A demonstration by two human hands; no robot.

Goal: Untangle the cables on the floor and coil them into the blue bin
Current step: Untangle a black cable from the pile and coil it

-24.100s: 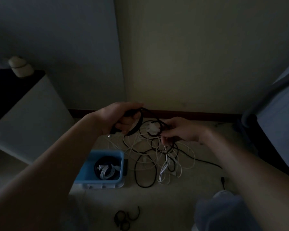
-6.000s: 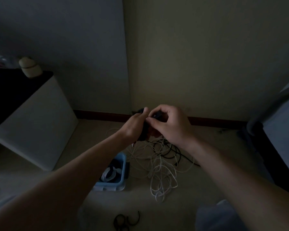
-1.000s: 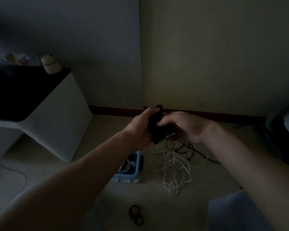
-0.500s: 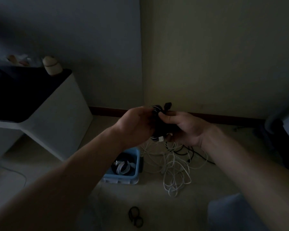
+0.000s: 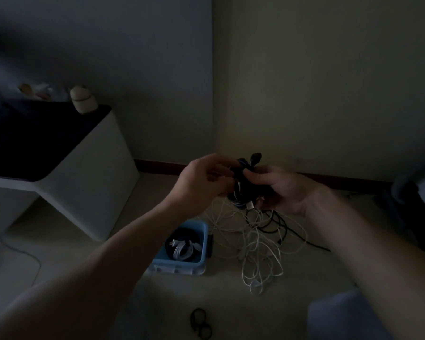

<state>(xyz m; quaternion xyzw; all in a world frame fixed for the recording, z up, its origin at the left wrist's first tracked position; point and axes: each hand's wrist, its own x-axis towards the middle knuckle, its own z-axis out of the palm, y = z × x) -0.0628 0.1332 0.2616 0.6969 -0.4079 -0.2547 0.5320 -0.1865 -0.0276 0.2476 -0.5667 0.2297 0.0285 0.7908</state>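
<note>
I am holding a black cable bundle (image 5: 242,185) up in the air, over the messy pile. It looks wound into a small coil, and one end with a plug sticks up at the top. My right hand (image 5: 284,190) cups the coil, with the thumb pressed on it. My left hand (image 5: 203,182) is curled at the coil's other side; the room is dark, so I cannot tell if those fingers pinch it or only touch it.

I think the job now is to finish this coil. I should tuck the loose end under a loop so it does not spring open. I should keep my thumb pressing until the end is tucked in.

Under my hands lies the tangle of white cables (image 5: 255,244) with a black cable (image 5: 277,228) mixed in. The blue bin (image 5: 179,263) sits on the floor just beside the pile, below my left arm. It already has a white coil (image 5: 184,250) in it. I should lower my coil in flat, not drop it.
</note>
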